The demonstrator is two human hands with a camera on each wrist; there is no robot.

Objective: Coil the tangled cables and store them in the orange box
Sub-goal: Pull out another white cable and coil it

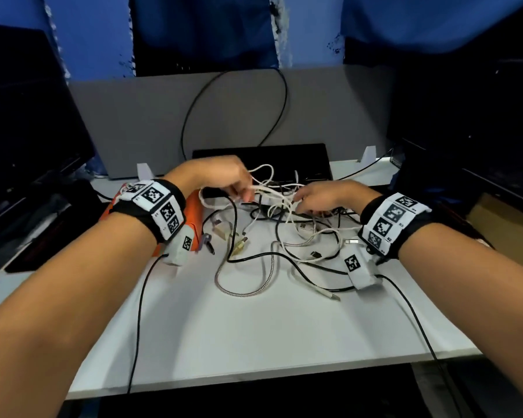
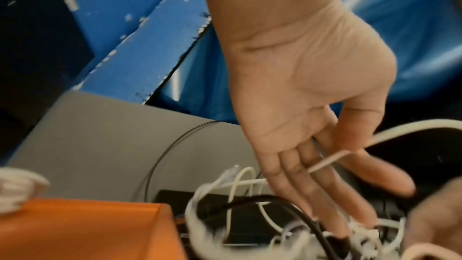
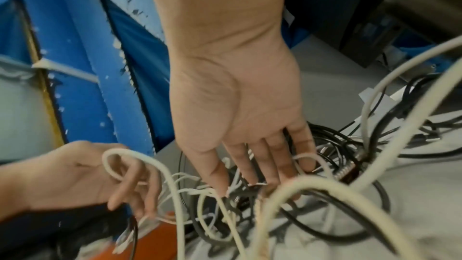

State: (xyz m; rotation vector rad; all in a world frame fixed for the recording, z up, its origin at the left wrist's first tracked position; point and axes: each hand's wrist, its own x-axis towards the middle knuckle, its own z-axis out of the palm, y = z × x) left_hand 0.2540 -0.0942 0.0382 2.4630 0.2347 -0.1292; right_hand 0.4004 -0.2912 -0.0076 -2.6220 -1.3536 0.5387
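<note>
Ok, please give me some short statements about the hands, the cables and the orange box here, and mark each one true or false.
1. The tangled pile of white and black cables lies on the white table. True.
2. The orange plastic box stands to the right of the pile. False: it stands to the left, under the left wrist.
3. The left hand holds a loop of thin white cable. True.
4. The braided silver metal cable is already coiled inside the box. False: it lies loose on the table.
5. The right hand reaches into the pile with straight fingers. True.
</note>
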